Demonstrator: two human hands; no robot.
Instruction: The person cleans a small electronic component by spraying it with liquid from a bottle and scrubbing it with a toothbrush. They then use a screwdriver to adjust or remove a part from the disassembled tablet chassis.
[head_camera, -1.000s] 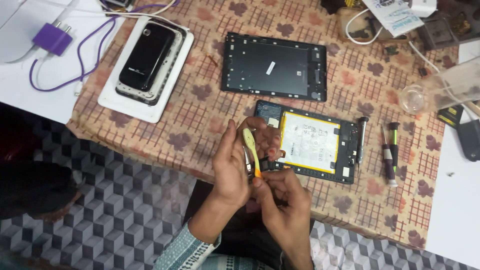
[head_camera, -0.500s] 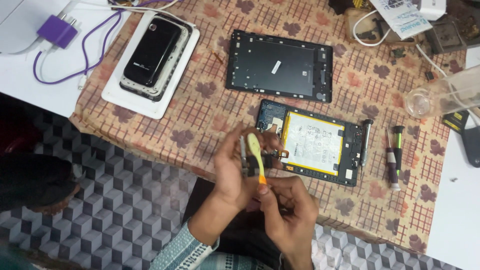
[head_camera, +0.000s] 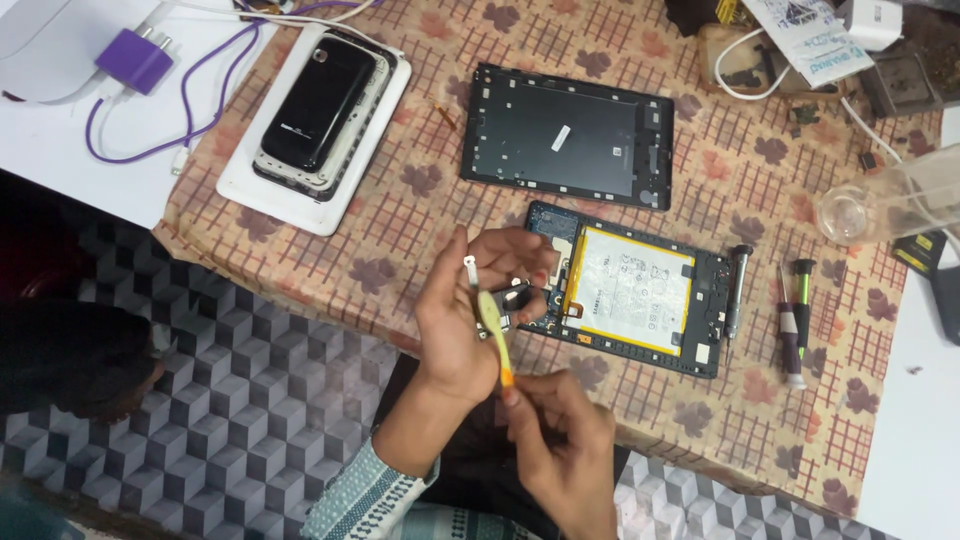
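My left hand (head_camera: 462, 320) is raised over the table's near edge, pinching a small metal and black part (head_camera: 505, 300) between thumb and fingers. My right hand (head_camera: 560, 440) sits just below it and grips a yellow brush (head_camera: 497, 335) by its orange end, the bristles resting against the small part. Right behind the hands lies an opened tablet (head_camera: 640, 290) with a large white, yellow-edged battery exposed.
A black tablet back cover (head_camera: 565, 135) lies farther back. Stacked phones (head_camera: 320, 105) rest on a white tray at left, near a purple charger (head_camera: 135, 60) with cable. Screwdrivers (head_camera: 795, 320) lie right of the tablet, a clear glass container (head_camera: 880, 205) beyond them. Patterned floor lies below.
Both hands with the brush and small part have shifted slightly; the brush now angles more along the left palm. The camera view has drifted a little.
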